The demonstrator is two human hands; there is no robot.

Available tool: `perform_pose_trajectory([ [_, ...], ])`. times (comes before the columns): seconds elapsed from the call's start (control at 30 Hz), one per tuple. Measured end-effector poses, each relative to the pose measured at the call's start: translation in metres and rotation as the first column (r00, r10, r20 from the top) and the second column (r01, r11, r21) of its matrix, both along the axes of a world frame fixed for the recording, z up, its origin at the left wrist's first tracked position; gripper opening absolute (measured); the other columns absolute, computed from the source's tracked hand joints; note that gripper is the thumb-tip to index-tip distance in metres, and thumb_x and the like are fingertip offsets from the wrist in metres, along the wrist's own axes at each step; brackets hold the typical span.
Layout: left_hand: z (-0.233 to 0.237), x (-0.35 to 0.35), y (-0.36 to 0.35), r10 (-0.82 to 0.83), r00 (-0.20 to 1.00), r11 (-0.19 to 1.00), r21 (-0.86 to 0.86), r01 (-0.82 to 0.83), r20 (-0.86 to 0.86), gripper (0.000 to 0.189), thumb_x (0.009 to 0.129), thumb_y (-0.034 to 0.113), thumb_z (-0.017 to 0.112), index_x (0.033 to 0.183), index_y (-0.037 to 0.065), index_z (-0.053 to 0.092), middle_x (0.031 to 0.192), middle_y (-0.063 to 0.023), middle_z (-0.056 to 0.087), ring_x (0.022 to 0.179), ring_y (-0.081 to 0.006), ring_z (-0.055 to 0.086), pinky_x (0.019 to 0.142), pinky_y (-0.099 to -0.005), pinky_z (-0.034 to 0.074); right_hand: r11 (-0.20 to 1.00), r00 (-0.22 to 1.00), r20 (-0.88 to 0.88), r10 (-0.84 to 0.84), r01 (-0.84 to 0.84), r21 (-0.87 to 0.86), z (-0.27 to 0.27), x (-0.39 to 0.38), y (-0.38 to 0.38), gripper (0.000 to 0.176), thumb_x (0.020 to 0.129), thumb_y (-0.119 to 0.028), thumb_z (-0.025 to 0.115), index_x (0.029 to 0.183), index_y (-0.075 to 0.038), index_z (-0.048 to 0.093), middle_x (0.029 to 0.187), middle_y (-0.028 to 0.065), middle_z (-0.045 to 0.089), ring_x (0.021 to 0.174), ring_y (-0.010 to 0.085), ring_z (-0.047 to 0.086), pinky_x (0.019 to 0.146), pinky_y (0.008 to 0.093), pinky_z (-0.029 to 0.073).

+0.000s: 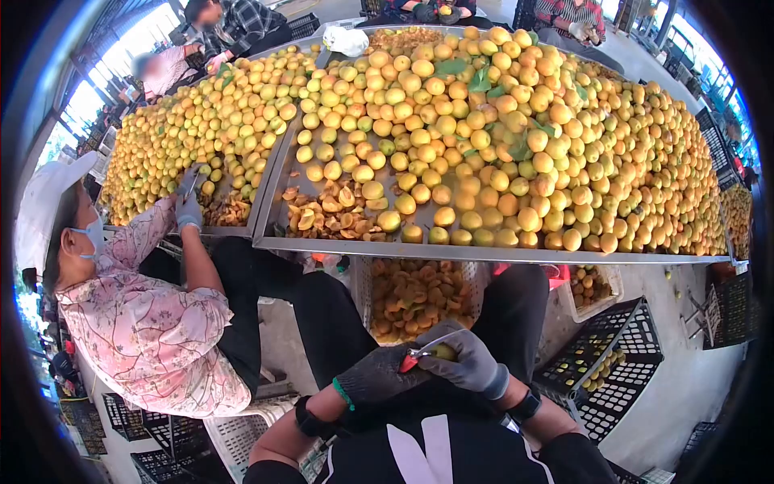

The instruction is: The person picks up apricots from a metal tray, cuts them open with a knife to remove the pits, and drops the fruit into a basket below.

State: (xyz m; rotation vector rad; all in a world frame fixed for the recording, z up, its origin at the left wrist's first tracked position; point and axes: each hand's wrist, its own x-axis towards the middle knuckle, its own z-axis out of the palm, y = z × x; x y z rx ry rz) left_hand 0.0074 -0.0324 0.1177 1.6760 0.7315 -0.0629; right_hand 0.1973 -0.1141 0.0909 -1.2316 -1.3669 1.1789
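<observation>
My left hand (376, 374), in a dark glove with a green cuff edge, is closed on a knife with a red handle (409, 362) and a short metal blade. My right hand (468, 365), in a grey glove, grips a yellow-green apricot (443, 351) against the blade. Both hands meet above my lap, and the fingers partly cover the fruit and knife. Just beyond them, a white crate (362, 294) between my knees holds cut apricot halves (421, 294). Whole apricots (532, 145) are heaped on the metal table ahead.
The metal table's front rim (484, 253) runs across my front. Cut pieces (334, 211) lie near its left corner. A co-worker in a pink floral shirt (145, 323) sits close on my left. Black crates (621, 363) stand on the right. Other people sit at the far side.
</observation>
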Motion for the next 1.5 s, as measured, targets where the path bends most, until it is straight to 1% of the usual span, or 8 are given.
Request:
perform_pose_trajectory([
  [0.33, 0.017, -0.001, -0.013, 0.143, 0.986, 0.97, 0.211, -0.122, -0.091, 0.044, 0.082, 0.031, 0.073, 0.111, 0.004, 0.056, 0.098, -0.0206, 0.066, 0.092, -0.036, 0.065, 0.078, -0.0421, 0.052, 0.989, 0.989, 0.145, -0.011, -0.01, 0.145, -0.005, 0.004, -0.008, 0.023, 0.081, -0.018, 0.075, 0.101, -0.008, 0.068, 0.099, 0.0089, 0.061, 0.089, 0.0242, 0.06, 0.078, 0.0328, 0.048],
  [0.4, 0.003, -0.003, -0.015, 0.067, 0.994, 0.974, 0.223, -0.047, -0.083, 0.041, 0.082, 0.027, 0.072, 0.111, 0.004, 0.056, 0.097, -0.0212, 0.066, 0.093, -0.0381, 0.064, 0.078, -0.0427, 0.052, 0.999, 0.995, -0.095, 0.013, -0.016, -0.03, 0.005, 0.0, -0.012, 0.036, 0.076, -0.019, 0.081, 0.104, -0.006, 0.062, 0.1, 0.0073, 0.061, 0.09, 0.0203, 0.059, 0.08, 0.0307, 0.047],
  [0.53, 0.004, -0.005, -0.021, 0.028, 0.989, 0.971, 0.24, 0.007, -0.144, 0.04, 0.082, 0.024, 0.069, 0.113, 0.004, 0.056, 0.096, -0.0209, 0.066, 0.092, -0.0393, 0.064, 0.077, -0.0432, 0.052, 0.995, 0.997, -0.083, 0.006, -0.015, -0.104, 0.003, 0.005, -0.015, 0.049, 0.07, -0.027, 0.086, 0.106, -0.006, 0.059, 0.1, 0.006, 0.06, 0.089, 0.019, 0.059, 0.081, 0.0309, 0.047],
  [0.6, 0.002, -0.005, -0.025, 0.031, 0.992, 0.959, 0.283, 0.005, -0.122, 0.039, 0.081, 0.022, 0.068, 0.114, 0.005, 0.057, 0.094, -0.0202, 0.066, 0.091, -0.0388, 0.064, 0.077, -0.044, 0.052, 0.993, 0.999, 0.005, 0.034, -0.035, 0.109, -0.002, 0.005, -0.012, 0.054, 0.066, -0.029, 0.088, 0.106, -0.008, 0.059, 0.098, 0.0053, 0.059, 0.088, 0.0191, 0.059, 0.08, 0.0305, 0.046],
  [1.2, -0.007, -0.005, -0.035, -0.004, 0.999, 0.805, 0.592, -0.026, 0.049, 0.037, 0.078, 0.021, 0.067, 0.111, 0.007, 0.06, 0.088, -0.0142, 0.066, 0.077, -0.0334, 0.066, 0.065, -0.0424, 0.053, 0.971, 0.997, 0.082, 0.005, -0.025, 0.237, 0.002, 0.003, -0.014, 0.05, 0.069, -0.019, 0.086, 0.106, -0.008, 0.054, 0.1, 0.0085, 0.056, 0.09, 0.0243, 0.058, 0.081, 0.0348, 0.046],
  [1.33, -0.007, -0.002, -0.031, -0.045, 0.999, 0.799, 0.601, 0.035, 0.002, 0.038, 0.077, 0.022, 0.067, 0.112, 0.008, 0.06, 0.087, -0.0138, 0.065, 0.076, -0.0334, 0.066, 0.065, -0.0417, 0.053, 0.98, 0.993, 0.087, -0.074, 0.056, 0.192, 0.004, -0.005, -0.021, 0.052, 0.069, -0.021, 0.086, 0.107, -0.007, 0.054, 0.1, 0.0099, 0.057, 0.089, 0.0256, 0.058, 0.079, 0.0352, 0.046],
  [1.43, -0.012, 0.003, -0.031, -0.068, 0.998, 0.842, 0.536, 0.058, -0.002, 0.037, 0.08, 0.023, 0.067, 0.112, 0.007, 0.059, 0.089, -0.0144, 0.066, 0.078, -0.0353, 0.065, 0.066, -0.0434, 0.052, 0.963, 0.966, 0.242, -0.09, 0.022, 0.268, 0.001, 0.0, -0.02, 0.059, 0.067, -0.022, 0.086, 0.113, -0.007, 0.053, 0.102, 0.0142, 0.056, 0.092, 0.03, 0.059, 0.08, 0.0359, 0.048],
  [1.5, -0.016, 0.005, -0.033, -0.008, 1.0, 0.962, 0.273, 0.001, 0.026, 0.038, 0.084, 0.025, 0.065, 0.117, 0.006, 0.057, 0.094, -0.0168, 0.066, 0.086, -0.0369, 0.065, 0.073, -0.0444, 0.052, 0.951, 0.959, 0.274, -0.075, -0.014, 0.309, -0.007, 0.002, -0.021, 0.063, 0.065, -0.022, 0.086, 0.114, -0.006, 0.052, 0.103, 0.0151, 0.055, 0.093, 0.0329, 0.058, 0.08, 0.0365, 0.048],
])
